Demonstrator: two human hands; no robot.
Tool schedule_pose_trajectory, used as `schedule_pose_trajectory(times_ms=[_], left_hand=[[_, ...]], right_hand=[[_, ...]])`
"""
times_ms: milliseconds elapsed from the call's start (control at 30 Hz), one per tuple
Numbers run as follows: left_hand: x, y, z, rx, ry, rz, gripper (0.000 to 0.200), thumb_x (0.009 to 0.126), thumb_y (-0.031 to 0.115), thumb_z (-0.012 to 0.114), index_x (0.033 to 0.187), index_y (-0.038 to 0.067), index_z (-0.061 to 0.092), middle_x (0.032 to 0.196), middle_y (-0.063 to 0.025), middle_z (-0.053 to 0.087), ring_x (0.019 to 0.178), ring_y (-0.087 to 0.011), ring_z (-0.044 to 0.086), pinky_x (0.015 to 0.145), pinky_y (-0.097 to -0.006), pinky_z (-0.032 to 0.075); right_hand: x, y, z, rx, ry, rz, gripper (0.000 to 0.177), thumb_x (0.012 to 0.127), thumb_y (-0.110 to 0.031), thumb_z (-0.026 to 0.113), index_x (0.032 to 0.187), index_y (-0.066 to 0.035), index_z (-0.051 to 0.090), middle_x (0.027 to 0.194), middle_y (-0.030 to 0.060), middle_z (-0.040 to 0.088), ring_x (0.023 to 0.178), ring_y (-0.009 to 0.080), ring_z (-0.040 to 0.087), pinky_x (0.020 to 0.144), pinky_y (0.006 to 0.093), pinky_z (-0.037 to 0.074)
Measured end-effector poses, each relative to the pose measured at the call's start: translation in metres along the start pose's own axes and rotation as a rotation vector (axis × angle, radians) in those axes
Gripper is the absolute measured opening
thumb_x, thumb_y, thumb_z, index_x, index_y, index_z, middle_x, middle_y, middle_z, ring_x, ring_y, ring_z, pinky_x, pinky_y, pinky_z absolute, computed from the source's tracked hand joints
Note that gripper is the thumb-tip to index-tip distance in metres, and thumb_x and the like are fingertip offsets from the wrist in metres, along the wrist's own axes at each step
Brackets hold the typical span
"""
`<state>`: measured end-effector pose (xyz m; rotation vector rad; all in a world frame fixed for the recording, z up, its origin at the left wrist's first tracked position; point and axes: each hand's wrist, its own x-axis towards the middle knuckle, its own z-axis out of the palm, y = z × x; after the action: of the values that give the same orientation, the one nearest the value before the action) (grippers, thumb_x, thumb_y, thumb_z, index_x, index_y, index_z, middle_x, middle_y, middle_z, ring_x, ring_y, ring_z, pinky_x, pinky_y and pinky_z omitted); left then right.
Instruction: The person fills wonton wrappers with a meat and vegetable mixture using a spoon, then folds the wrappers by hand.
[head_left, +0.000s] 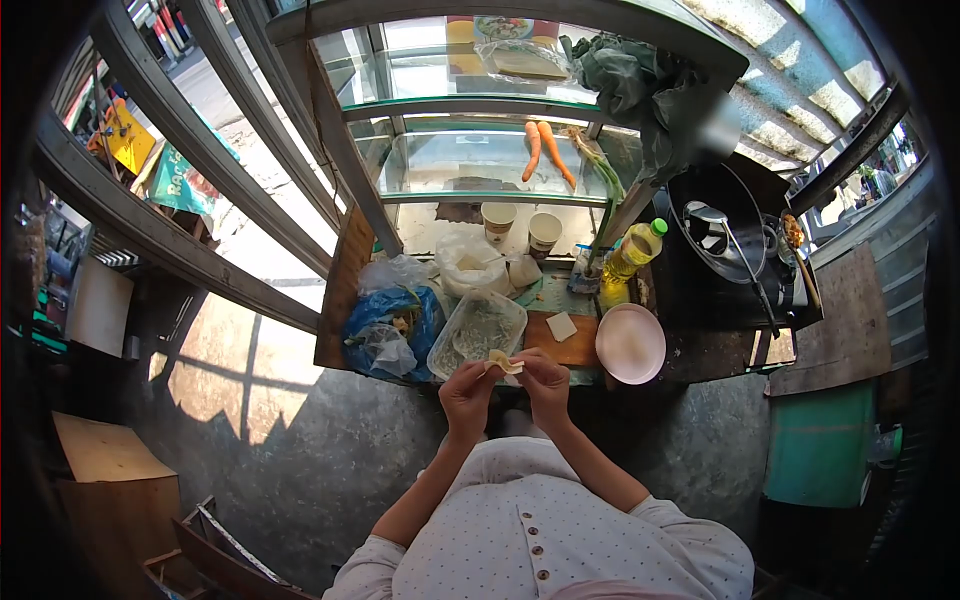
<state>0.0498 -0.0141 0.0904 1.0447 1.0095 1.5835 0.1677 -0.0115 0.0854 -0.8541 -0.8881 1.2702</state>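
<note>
Left hand (466, 398) and right hand (545, 388) pinch the folded pale sheet (503, 363) from either side — presumably to steady its edges — so it lies between their fingertips, near the plastic tray (480, 335); its contents are too small to tell. A flat square (561, 327) rests on the board (580, 352) just beyond, seemingly kept within reach.

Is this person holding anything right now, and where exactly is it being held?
Yes: a small, pale folded sheet, perhaps dough, pinched at opposite sides: the left grip on one, the right grip on the other.
</note>
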Motion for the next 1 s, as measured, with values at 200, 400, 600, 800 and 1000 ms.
schedule_pose_trajectory(times_ms=[200, 400, 600, 800, 1000], left_hand=[[0.014, 0.031, -0.004, 0.363, -0.094, 0.336, 0.020, 0.069, -0.007, 0.070, 0.086, 0.000, 0.065, 0.078, -0.0067, 0.061, 0.069, -0.0103, 0.055, 0.055, -0.0210, 0.042], [0.020, 0.043, -0.004, 0.446, -0.180, 0.461, 0.019, 0.065, -0.007, 0.071, 0.081, 0.000, 0.065, 0.077, -0.0071, 0.061, 0.070, -0.0167, 0.057, 0.059, -0.0239, 0.045], [0.025, 0.058, 0.000, 0.531, -0.292, 0.502, 0.024, 0.062, -0.007, 0.070, 0.084, 0.003, 0.066, 0.078, -0.0067, 0.062, 0.072, -0.0212, 0.060, 0.065, -0.0292, 0.048], [0.023, 0.054, 0.000, 0.511, -0.326, 0.480, 0.025, 0.062, -0.007, 0.070, 0.085, 0.002, 0.065, 0.078, -0.0073, 0.063, 0.072, -0.0217, 0.060, 0.065, -0.0302, 0.048], [0.021, 0.057, 0.006, 0.495, -0.354, 0.451, 0.024, 0.062, -0.006, 0.070, 0.084, 0.000, 0.064, 0.076, -0.0078, 0.063, 0.071, -0.0225, 0.060, 0.063, -0.0300, 0.049]], right_hand=[[0.003, -0.008, 0.005, -0.099, -0.036, -0.135, 0.013, 0.079, -0.002, 0.063, 0.091, 0.000, 0.066, 0.087, 0.0056, 0.060, 0.078, 0.0096, 0.052, 0.066, 0.0208, 0.039], [0.003, -0.027, 0.014, -0.161, -0.005, -0.222, 0.010, 0.078, -0.004, 0.065, 0.087, 0.000, 0.065, 0.084, 0.0058, 0.060, 0.076, 0.0096, 0.052, 0.063, 0.0210, 0.039], [0.004, -0.034, 0.010, -0.255, -0.002, -0.254, 0.010, 0.076, -0.004, 0.066, 0.086, 0.000, 0.065, 0.083, 0.0064, 0.061, 0.071, 0.0100, 0.052, 0.061, 0.0213, 0.039], [0.002, -0.046, 0.004, -0.379, -0.032, -0.315, 0.012, 0.073, -0.003, 0.068, 0.085, -0.003, 0.067, 0.079, 0.0052, 0.061, 0.068, 0.0108, 0.056, 0.059, 0.0223, 0.043], [0.000, -0.058, 0.000, -0.461, -0.071, -0.388, 0.016, 0.070, 0.001, 0.070, 0.085, -0.004, 0.068, 0.079, 0.0054, 0.062, 0.066, 0.0108, 0.058, 0.058, 0.0209, 0.046]])
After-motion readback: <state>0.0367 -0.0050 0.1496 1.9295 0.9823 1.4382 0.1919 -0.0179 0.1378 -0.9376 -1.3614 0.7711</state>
